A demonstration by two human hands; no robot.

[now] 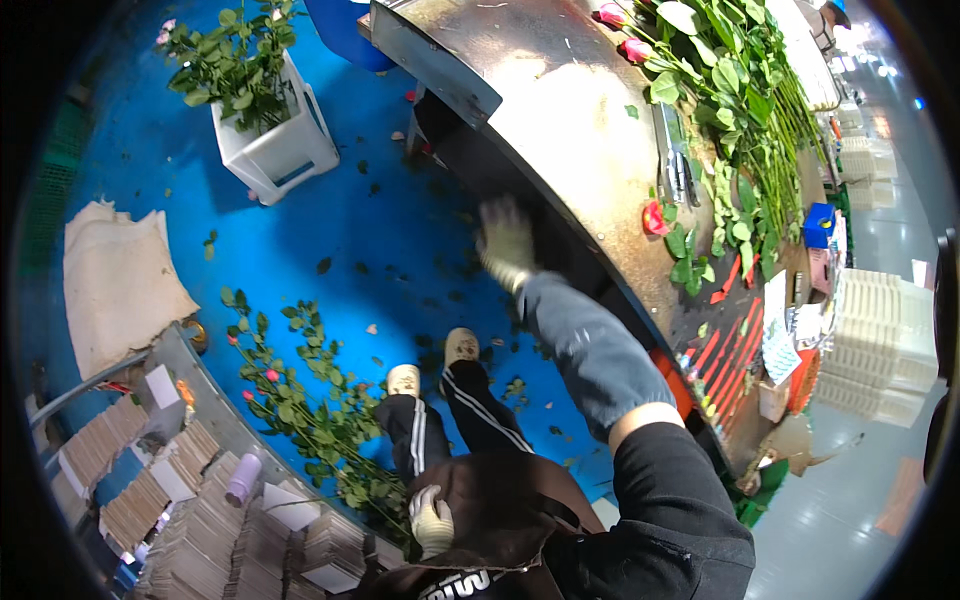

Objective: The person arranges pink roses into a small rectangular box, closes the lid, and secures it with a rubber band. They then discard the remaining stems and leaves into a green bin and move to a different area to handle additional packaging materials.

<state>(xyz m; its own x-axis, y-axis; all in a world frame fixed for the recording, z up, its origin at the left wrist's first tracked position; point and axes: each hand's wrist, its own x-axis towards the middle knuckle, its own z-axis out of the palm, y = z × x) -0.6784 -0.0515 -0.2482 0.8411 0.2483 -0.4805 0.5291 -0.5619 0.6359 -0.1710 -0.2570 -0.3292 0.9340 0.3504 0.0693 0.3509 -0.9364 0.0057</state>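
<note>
My right hand (506, 236), in a pale knitted glove and somewhat blurred, is stretched out over the blue floor beside the workbench edge; its fingers look apart and nothing shows in it. My left hand (431, 523), in a similar glove, rests low against my brown apron (495, 499), fingers partly curled; whether it holds anything is unclear. On the workbench (592, 135) lie a bundle of rose stems (769, 120) with pink blooms, a loose red rose head (655, 218) and a metal tool (675, 169). Several red strips lie at the near end of the bench.
A white crate (281, 154) holding leafy roses stands on the floor. Rose stems with pink buds (315, 412) lie left of my feet. A grey cart (217, 401) carries stacked cardboard sheets (202, 517) and a lilac bottle (244, 478). Scattered leaves dot the floor.
</note>
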